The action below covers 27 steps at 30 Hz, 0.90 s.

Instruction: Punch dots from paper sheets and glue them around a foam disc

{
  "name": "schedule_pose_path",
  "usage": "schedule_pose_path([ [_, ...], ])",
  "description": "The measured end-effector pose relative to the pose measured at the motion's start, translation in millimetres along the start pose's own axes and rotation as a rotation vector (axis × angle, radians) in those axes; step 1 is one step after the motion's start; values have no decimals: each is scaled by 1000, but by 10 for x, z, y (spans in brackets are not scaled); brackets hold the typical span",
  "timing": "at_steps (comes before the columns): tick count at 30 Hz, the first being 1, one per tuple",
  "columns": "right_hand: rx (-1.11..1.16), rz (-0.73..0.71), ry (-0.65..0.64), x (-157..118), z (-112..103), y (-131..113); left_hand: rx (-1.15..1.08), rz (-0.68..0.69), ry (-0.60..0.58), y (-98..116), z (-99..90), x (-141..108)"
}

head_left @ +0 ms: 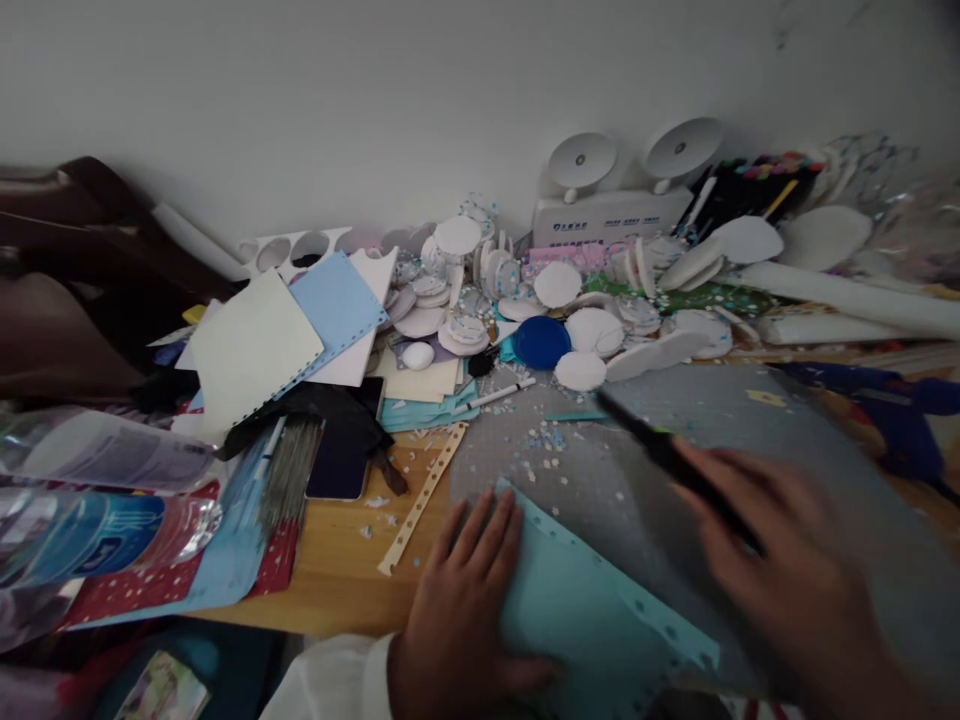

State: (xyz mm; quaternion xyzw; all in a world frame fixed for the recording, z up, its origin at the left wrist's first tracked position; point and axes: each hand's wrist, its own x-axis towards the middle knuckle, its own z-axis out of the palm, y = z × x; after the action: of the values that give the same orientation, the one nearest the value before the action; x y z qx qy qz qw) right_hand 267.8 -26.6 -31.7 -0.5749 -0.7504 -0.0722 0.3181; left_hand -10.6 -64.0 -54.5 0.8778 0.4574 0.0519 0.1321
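Observation:
My left hand (pixel 472 610) lies flat with its fingers stretched along the left edge of a teal paper sheet (pixel 577 600). Star-shaped holes run along the sheet's border, and a narrow strip along its upper right edge looks partly separate. My right hand (pixel 780 550) is closed around a long black tool, seemingly a utility knife (pixel 697 480), raised over the grey cutting mat (pixel 840 450) and pointing up and left. Motion blurs the hand and the tool. Tiny paper stars (pixel 547 438) are scattered on the mat above the sheet.
White discs (pixel 581 370) and a blue round lid (pixel 542 343) crowd the back. Plastic bottles (pixel 105 535), a phone (pixel 341 460) and punched paper sheets (pixel 259 345) are at left. A blue glue gun (pixel 892 410) lies at right. An emergency light (pixel 607 215) stands against the wall.

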Motion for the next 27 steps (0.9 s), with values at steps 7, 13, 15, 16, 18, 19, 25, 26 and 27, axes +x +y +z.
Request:
schedule_pose_path([
  [7,-421,118,-57,-237,-278,751,92,-157,221,242,119,95],
  [13,-382,10,-120,-284,-121,940,165,-268,175,247,-53,326],
  [15,-334,19,-84,-284,-104,824,182,-232,125,183,-113,407],
  [16,-285,27,-64,-294,-104,738,184,-208,109,152,-133,444],
  [18,-136,23,-77,-337,-104,535,180,-160,92,105,-161,499],
  [19,-61,15,-107,-368,-98,430,177,-139,86,89,-175,514],
  [25,92,-69,-344,-549,49,37,-35,-231,232,-91,-426,344],
  [26,91,-81,-340,-562,78,22,-70,-299,322,-168,-497,284],
  [27,98,-87,-331,-569,103,17,-106,-378,421,-262,-571,223],
])
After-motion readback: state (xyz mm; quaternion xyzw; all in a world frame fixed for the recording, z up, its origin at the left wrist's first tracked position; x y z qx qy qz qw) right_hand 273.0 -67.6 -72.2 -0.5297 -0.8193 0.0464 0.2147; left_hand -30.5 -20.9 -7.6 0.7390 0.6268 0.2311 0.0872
